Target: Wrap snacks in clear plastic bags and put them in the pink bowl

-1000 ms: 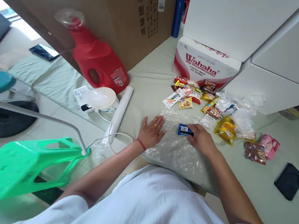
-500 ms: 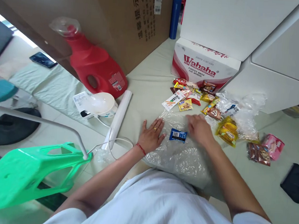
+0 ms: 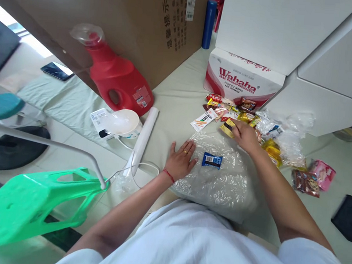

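Note:
My left hand (image 3: 180,160) lies flat with fingers spread on the left edge of a clear plastic bag (image 3: 214,188). A blue snack packet (image 3: 212,160) rests on the bag, just right of that hand. My right hand (image 3: 246,136) pinches a yellow snack packet (image 3: 227,128) at its right end, beyond the bag's far edge. Close by, a white snack packet (image 3: 204,119) lies to the left of the yellow one. Several other small wrapped snacks, among them a red packet (image 3: 214,98), are heaped behind my right hand.
Behind the snacks stands a Wahaha water carton (image 3: 238,82). Crumpled clear plastic (image 3: 295,138) and a pink packet (image 3: 324,174) lie to the right. On the left are a red jug (image 3: 121,86), a white roll (image 3: 142,141) and a green stool (image 3: 34,201).
My right hand has moved away from the bag toward the snack heap and taken hold of the yellow packet, whose end is now lifted and turned. My left hand stays on the bag.

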`<control>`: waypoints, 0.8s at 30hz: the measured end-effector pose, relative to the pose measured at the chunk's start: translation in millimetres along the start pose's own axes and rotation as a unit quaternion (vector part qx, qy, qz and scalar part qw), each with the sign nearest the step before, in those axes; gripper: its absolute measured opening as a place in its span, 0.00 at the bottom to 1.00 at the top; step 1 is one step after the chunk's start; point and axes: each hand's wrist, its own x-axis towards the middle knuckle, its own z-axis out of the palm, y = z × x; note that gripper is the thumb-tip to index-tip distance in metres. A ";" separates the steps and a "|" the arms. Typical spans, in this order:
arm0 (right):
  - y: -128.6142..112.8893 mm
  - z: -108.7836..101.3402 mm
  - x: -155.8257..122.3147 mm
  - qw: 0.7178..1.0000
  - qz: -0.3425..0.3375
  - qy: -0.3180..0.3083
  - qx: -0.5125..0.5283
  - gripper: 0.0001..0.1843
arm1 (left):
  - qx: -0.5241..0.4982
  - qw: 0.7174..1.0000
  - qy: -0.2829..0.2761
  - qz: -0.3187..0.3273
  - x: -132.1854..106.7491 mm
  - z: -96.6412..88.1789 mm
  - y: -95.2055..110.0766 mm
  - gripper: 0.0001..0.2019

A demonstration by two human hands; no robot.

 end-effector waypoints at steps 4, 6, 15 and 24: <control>-20.2 7.5 -43.6 0.967 0.042 -0.095 0.234 0.28 | 0.005 1.000 0.002 0.002 0.1 0.9 -0.8 0.30; -33.9 21.1 -57.7 0.963 0.025 -0.149 0.223 0.25 | 0.005 1.000 -0.001 0.003 0.2 1.2 -0.5 0.30; -60.7 30.7 -83.0 0.989 -0.051 -0.132 -0.054 0.35 | -0.015 1.000 0.005 -0.001 0.3 -0.8 0.9 0.31; -77.6 36.3 -91.3 0.981 -0.051 -0.156 -0.105 0.35 | -0.028 1.000 -0.004 -0.003 0.4 0.3 -0.6 0.30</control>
